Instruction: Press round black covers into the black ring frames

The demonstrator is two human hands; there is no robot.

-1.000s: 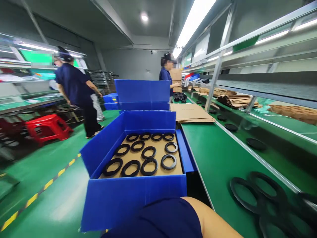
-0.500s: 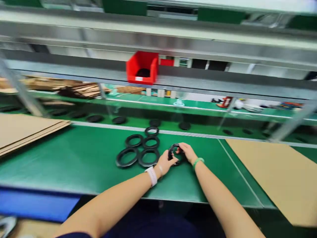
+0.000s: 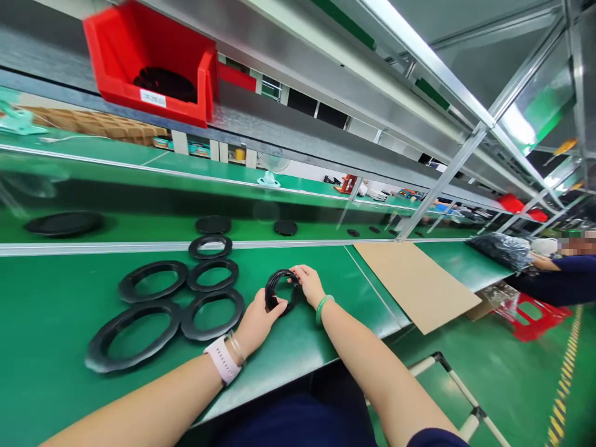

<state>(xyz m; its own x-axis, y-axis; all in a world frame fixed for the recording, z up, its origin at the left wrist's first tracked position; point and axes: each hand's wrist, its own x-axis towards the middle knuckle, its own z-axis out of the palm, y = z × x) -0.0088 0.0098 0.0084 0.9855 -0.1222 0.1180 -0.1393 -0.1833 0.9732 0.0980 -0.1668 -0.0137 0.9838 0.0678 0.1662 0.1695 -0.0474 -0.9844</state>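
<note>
Both hands, left hand (image 3: 255,320) and right hand (image 3: 308,283), grip one black rubber ring (image 3: 278,289) in closed fingers over the green table (image 3: 41,310), right of five flat rings (image 3: 212,307).

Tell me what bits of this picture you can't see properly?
- Black ring, head view: both hands grip it; the left hand and right hand cover parts of its rim.
- Red bin: something dark lies inside, too shadowed to identify; its label is too small to read.
- Person at far right: cut off by the picture's edge.
- Dark discs behind the rail: too small for detail.
</note>
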